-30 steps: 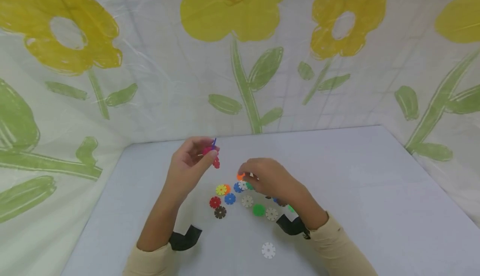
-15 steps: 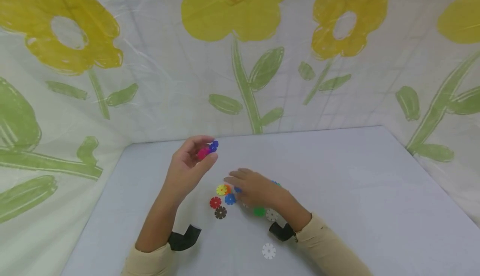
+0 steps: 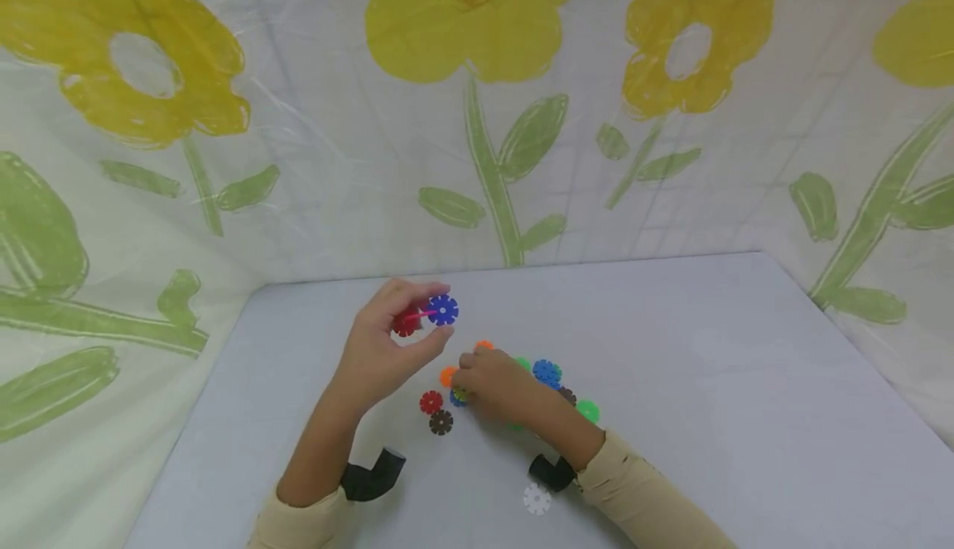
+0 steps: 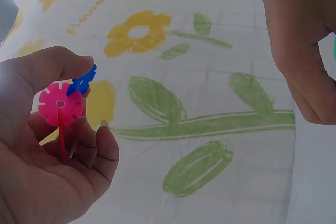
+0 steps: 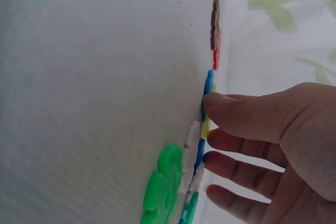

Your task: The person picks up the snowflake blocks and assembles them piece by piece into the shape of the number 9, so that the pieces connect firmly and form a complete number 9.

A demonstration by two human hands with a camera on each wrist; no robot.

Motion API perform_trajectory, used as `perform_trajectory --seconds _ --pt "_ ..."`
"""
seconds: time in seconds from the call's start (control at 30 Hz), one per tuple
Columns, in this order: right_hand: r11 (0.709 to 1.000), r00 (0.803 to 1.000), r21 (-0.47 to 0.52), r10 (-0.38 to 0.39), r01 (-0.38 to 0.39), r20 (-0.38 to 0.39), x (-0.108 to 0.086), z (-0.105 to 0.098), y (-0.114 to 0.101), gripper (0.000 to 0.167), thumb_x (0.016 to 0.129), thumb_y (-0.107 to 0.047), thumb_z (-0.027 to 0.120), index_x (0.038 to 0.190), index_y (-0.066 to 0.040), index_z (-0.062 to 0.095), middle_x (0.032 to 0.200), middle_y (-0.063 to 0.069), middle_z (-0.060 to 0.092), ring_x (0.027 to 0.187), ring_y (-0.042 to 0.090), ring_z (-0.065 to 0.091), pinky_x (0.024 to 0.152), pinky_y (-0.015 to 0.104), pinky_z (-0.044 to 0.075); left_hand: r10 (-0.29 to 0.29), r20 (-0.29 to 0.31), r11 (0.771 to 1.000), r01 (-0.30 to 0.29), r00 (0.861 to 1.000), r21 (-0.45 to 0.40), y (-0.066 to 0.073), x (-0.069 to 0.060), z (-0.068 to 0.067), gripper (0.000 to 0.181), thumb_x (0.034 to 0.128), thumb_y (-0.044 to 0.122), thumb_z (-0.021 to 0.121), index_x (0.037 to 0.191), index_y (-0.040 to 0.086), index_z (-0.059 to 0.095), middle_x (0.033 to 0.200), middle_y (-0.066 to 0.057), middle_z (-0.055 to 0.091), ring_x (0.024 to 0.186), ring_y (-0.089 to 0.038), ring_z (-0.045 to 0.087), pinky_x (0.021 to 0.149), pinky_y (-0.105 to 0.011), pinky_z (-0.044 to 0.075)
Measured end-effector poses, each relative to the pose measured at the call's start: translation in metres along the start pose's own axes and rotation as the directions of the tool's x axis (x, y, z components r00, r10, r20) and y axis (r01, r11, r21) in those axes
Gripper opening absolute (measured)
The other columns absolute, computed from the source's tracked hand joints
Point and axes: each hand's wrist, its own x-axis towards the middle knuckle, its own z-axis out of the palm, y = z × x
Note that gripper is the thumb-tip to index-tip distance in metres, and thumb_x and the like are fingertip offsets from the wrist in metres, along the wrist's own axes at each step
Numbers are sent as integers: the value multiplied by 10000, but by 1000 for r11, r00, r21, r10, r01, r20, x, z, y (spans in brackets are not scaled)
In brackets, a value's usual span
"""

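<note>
My left hand (image 3: 391, 346), raised over the table, holds a joined chain of notched plastic discs. A blue disc (image 3: 443, 310) sits between thumb and fingertips; a pink disc (image 4: 60, 104) and a red disc (image 3: 406, 324) hang off it inside the palm. My right hand (image 3: 499, 385) is down at the loose discs on the table, fingers bent. Its thumb and fingertips pinch a yellow disc (image 5: 205, 128), which lies over a blue one (image 5: 207, 85). The right hand partly covers the yellow disc and hides some of the pile in the head view.
Around the right hand lie an orange disc (image 3: 447, 377), a red one (image 3: 431, 402), a brown one (image 3: 441, 422), a blue one (image 3: 547, 372) and a bright green one (image 3: 588, 411). A white disc (image 3: 537, 499) lies nearer me. A flower-printed curtain (image 3: 335, 160) hangs behind the table.
My right hand came down from the orange disc at the back to the yellow disc, which has shifted right over the blue one. The left hand has turned its chain, so the blue disc faces me.
</note>
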Motion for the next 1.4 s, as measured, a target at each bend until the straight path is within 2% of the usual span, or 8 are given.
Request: perform_trajectory --seconds 0.23,0.47,0.63,0.73,0.83,1.07,1.2,1.4 --pt "999 999 -30 34 -34 0 1 -1 1 27 930 -154 727 955 -154 716 792 -58 532 707 99 449 632 163 395 37 10 999 -37 999 14 1 1 2 442 834 74 811 1254 143 692 989 55 590 798 -158 546 644 -266 516" --pt "978 998 -205 26 -37 -57 3 -1 10 102 920 -204 738 978 -124 711 811 -28 557 673 113 441 607 180 418 23 29 1000 -23 999 1 0 -1 2 451 841 108 815 1271 126 681 1048 48 620 889 -131 590 705 -308 563" --pt "983 969 106 167 -149 -184 -2 -14 24 25 973 -104 615 981 -93 636 773 -28 547 648 110 474 622 213 478 31 37 1000 -31 999 3 0 -1 2 430 862 127 799 1275 114 678 1069 39 647 894 -147 593 710 -256 534" --pt "925 930 360 234 -124 -283 -9 -33 30 95 996 -46 564 1058 -62 634 799 -28 598 684 97 543 675 249 527 34 36 999 -34 999 12 0 0 1 408 879 133 783 1273 115 681 1056 29 659 877 -146 589 718 -265 530" --pt "867 893 499 235 -14 -383 -17 -52 33 176 989 0 586 1154 -35 636 897 -10 657 751 80 621 744 255 558 16 40 1000 -17 999 22 0 0 1 401 883 150 781 1270 119 683 1037 28 660 876 -127 592 732 -290 542" --pt "810 813 549 171 206 -557 -33 -82 31 279 949 13 658 1223 -40 650 1004 27 692 825 106 672 794 292 572 -22 96 999 19 995 30 1 0 2 425 889 190 778 1293 126 663 1067 36 650 911 -121 603 747 -297 557" --pt "798 807 561 174 220 -565 -38 -90 25 242 948 -13 672 1185 -53 642 970 9 695 824 95 676 774 297 576 -19 121 999 15 992 29 2 -1 5 444 888 194 780 1307 120 652 1116 25 651 956 -127 609 761 -305 565" --pt "837 797 497 131 230 -590 -41 -96 16 194 916 9 706 1097 -57 687 1007 -17 704 868 88 672 787 282 571 -42 163 998 34 986 49 4 -1 7 470 880 210 792 1318 129 645 1178 15 654 1006 -135 613 783 -298 570"
